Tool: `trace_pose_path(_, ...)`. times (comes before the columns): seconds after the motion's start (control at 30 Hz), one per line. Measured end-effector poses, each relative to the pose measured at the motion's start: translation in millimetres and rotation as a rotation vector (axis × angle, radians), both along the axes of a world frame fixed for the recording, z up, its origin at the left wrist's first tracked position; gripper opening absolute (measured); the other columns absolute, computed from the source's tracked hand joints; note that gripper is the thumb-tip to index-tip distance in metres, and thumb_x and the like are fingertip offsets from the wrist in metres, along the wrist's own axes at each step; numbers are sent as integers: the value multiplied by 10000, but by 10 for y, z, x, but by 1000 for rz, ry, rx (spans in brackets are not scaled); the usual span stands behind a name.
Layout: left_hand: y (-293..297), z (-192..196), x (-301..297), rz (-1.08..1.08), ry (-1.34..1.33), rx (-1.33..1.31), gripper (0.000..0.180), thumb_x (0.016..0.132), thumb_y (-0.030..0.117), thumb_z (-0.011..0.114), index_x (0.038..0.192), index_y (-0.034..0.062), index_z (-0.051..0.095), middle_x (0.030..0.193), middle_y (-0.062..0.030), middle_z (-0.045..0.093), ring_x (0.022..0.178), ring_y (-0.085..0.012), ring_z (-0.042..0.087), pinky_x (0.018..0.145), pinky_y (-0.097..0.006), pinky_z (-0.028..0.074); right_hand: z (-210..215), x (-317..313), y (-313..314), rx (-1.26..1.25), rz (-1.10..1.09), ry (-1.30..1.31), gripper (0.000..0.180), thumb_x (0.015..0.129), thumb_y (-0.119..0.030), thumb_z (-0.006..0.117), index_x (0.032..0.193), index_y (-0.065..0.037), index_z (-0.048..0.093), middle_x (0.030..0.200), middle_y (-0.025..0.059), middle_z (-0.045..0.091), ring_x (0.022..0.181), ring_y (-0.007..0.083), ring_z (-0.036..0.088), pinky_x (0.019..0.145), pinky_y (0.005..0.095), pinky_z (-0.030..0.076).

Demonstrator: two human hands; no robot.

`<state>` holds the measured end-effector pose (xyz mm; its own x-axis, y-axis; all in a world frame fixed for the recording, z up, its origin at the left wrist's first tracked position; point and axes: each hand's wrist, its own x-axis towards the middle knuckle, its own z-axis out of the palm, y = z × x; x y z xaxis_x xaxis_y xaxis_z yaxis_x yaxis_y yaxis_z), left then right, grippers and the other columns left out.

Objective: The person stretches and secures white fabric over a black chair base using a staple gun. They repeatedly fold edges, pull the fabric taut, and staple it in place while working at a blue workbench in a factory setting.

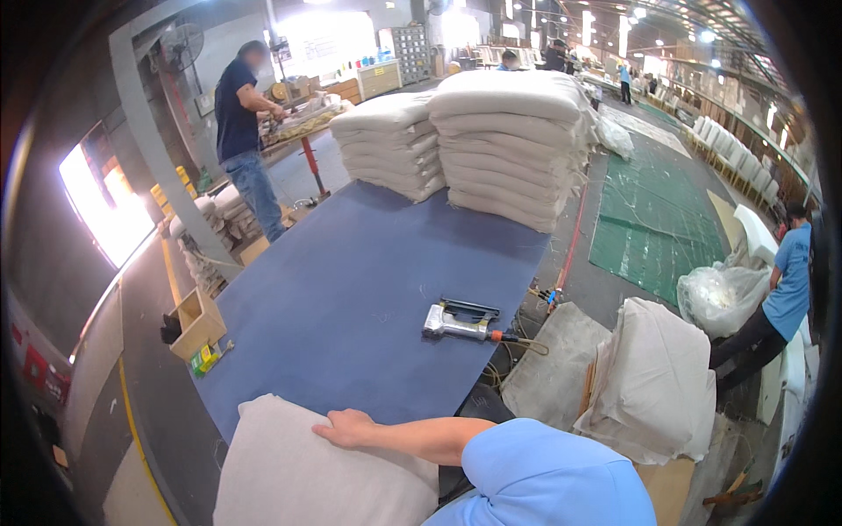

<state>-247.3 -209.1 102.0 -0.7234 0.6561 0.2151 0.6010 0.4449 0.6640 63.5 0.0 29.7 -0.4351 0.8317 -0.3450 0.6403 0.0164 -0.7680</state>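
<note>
At the near edge of the blue-topped table lies a cushion [307,473] covered in pale off-white fabric, partly cut off by the lower edge of the view. My right hand [346,428] reaches across from the right and grips its far edge, the fingers pointing left and partly hidden against the cloth. My left hand is out of view. A silver pneumatic staple gun [460,320] with an orange hose fitting rests on the table's right side, apart from my hand.
Two tall stacks of similar cushions [509,149] fill the table's [368,280] far end. A wooden box [198,323] is at its left edge. Fabric-covered pieces [658,377] sit to the right, by the air hose [531,346]. One person [246,131] works at far left, another [785,280] at right.
</note>
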Motion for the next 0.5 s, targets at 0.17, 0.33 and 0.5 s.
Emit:
trace_pose_path(0.17,142,1113,309,-162,285,47,204,969,121,608,1106,4,704,963,-151,695,848,-340,684,772,-431,562,-5,145,-285,3,-141,209,787,1042,-688,433,1291,30,635,1242,295,697,1203,464,650,1020,550,500)
trace_pose_path(0.33,43,2029,812,-316,557,120,180,952,120,622,1073,23,713,922,-132,687,810,-334,673,748,-429,562,212,-59,-398,-132,-272,586,848,1011,-752,445,1323,18,611,1271,295,684,1263,457,622,1066,517,466)
trace_pose_path(0.5,349,2385,1691,-711,700,302,157,935,120,636,1040,41,721,882,-113,678,772,-328,663,725,-426,562,255,-197,153,-109,-585,994,800,1051,-701,436,1557,-81,454,1482,149,603,1362,318,568,1141,468,433)
